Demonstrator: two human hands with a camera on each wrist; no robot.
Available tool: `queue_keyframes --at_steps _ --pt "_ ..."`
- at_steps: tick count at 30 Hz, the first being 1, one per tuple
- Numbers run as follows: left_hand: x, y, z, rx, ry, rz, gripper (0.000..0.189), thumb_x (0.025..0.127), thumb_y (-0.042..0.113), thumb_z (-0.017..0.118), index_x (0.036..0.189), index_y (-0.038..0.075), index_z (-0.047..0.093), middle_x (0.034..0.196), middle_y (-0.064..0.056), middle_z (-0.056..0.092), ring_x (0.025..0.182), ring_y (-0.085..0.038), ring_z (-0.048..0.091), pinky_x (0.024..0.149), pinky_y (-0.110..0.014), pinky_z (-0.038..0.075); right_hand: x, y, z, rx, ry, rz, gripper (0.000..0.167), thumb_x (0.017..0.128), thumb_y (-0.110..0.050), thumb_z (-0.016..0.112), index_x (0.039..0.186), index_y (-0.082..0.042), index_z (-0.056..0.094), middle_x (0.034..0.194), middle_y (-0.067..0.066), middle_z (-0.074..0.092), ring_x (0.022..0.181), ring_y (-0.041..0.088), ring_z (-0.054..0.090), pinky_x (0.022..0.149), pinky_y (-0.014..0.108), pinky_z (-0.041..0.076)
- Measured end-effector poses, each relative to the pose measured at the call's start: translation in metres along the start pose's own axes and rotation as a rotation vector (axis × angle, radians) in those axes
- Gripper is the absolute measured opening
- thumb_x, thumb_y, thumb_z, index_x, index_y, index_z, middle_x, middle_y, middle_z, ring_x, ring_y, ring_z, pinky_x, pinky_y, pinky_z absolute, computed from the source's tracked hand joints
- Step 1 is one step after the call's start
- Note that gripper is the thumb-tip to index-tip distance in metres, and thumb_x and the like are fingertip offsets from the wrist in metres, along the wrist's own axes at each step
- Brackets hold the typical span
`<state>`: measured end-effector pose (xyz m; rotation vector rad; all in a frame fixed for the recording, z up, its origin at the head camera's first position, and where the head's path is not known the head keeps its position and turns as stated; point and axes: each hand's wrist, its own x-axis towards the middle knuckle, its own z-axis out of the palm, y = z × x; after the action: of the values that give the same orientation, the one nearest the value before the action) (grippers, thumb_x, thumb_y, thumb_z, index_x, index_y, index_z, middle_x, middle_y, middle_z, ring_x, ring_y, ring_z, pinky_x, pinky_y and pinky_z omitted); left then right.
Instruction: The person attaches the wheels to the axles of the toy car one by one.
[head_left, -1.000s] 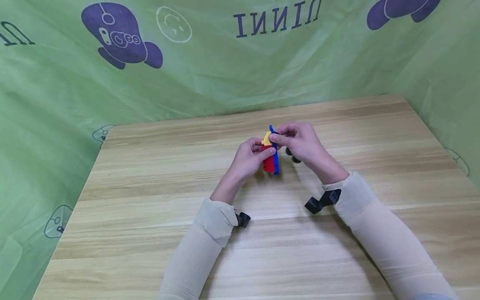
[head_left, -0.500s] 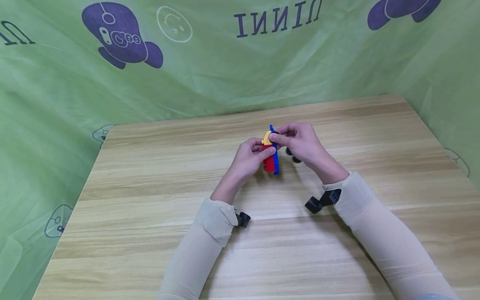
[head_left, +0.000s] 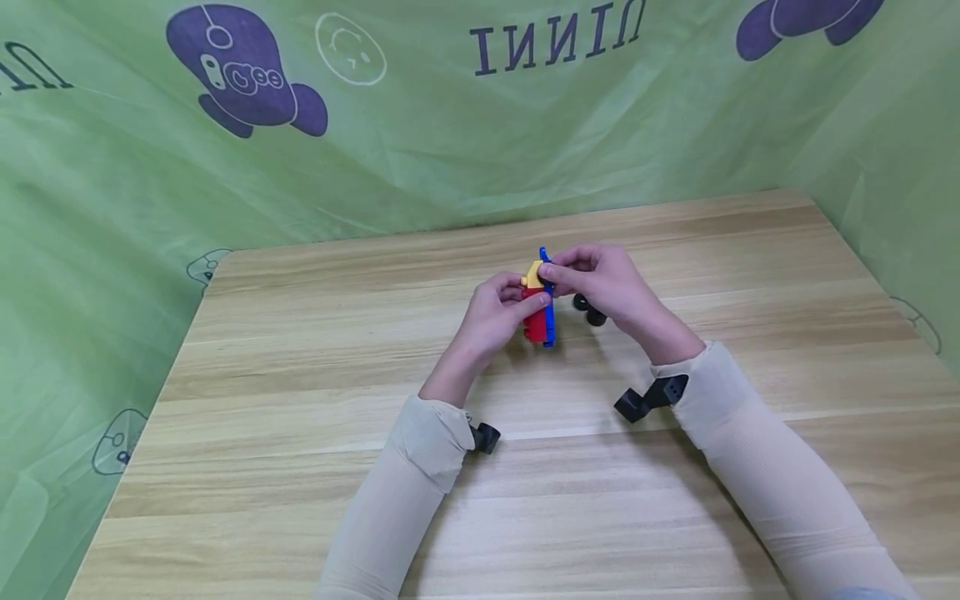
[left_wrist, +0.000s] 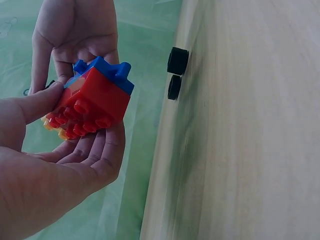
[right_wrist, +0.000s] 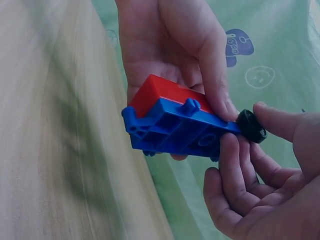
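A toy block car is held in the air above the table, with a blue chassis [right_wrist: 175, 131], a red block [left_wrist: 102, 97] and a yellow block [head_left: 533, 275]. My left hand [head_left: 489, 318] grips it around the red block, thumb on one side and fingers on the other. At the far end of the chassis, my right hand [head_left: 606, 283] pinches a black wheel [right_wrist: 251, 126] against the chassis side. Whether that wheel sits on its axle peg I cannot tell. A bare blue peg [right_wrist: 191, 106] sticks out nearer the other end.
Two loose black wheels [left_wrist: 178, 61] lie on the wooden table [head_left: 337, 350], just beyond and below the right hand. A green printed cloth [head_left: 420, 150] hangs behind the table. Each wrist carries a small black camera [head_left: 651, 398].
Both hands keep their hold. The toy and the hands have shifted very slightly upward, and the right forearm slightly to the right. A little more of the loose wheels shows.
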<state>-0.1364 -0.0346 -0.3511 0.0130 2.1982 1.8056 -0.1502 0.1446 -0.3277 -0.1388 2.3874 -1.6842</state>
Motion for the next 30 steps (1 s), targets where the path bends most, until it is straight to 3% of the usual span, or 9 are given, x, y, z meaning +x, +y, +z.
queue_keyframes --at_steps 11,16,22,26,30 --pt "0.002 -0.001 -0.002 0.022 0.029 -0.01 0.038 0.093 0.021 0.075 0.124 0.003 0.06 0.113 -0.011 0.068 0.098 -0.02 0.066 0.089 -0.029 0.055 0.003 0.0 -0.007 0.027 0.028 0.044 0.057 0.103 -0.046 0.053 0.122 0.007 0.064 0.104 0.011 0.073 0.079 0.007 0.07 0.103 0.041 0.052" --pt "0.002 -0.001 -0.003 0.03 0.034 -0.015 0.038 0.092 0.021 0.075 0.123 0.004 0.061 0.11 -0.011 0.068 0.096 -0.019 0.066 0.086 -0.027 0.054 0.006 0.007 -0.011 0.031 0.038 0.063 0.058 0.103 -0.045 0.054 0.127 0.007 0.062 0.115 0.02 0.069 0.079 0.005 0.07 0.107 0.045 0.049" --pt "0.002 -0.001 -0.003 0.033 0.032 -0.018 0.039 0.092 0.021 0.076 0.124 0.004 0.06 0.11 -0.01 0.068 0.096 -0.019 0.066 0.085 -0.027 0.055 0.011 0.014 -0.016 -0.014 0.051 0.092 0.056 0.101 -0.043 0.059 0.128 0.006 0.062 0.111 0.016 0.069 0.081 0.008 0.07 0.111 0.049 0.044" --pt "0.002 0.0 -0.004 0.035 0.034 -0.027 0.04 0.092 0.022 0.076 0.125 0.006 0.06 0.111 -0.009 0.069 0.097 -0.019 0.066 0.087 -0.028 0.055 0.013 0.018 -0.019 -0.112 0.073 0.111 0.05 0.1 -0.043 0.06 0.123 0.001 0.064 0.111 0.013 0.068 0.092 0.019 0.071 0.103 0.046 0.049" --pt "0.001 0.0 -0.004 0.036 0.033 -0.034 0.04 0.092 0.022 0.076 0.125 0.006 0.06 0.113 -0.009 0.069 0.1 -0.02 0.067 0.09 -0.03 0.055 0.015 0.026 -0.021 -0.264 0.11 0.091 0.043 0.098 -0.041 0.064 0.116 -0.002 0.066 0.107 0.015 0.07 0.094 0.027 0.069 0.083 0.035 0.05"
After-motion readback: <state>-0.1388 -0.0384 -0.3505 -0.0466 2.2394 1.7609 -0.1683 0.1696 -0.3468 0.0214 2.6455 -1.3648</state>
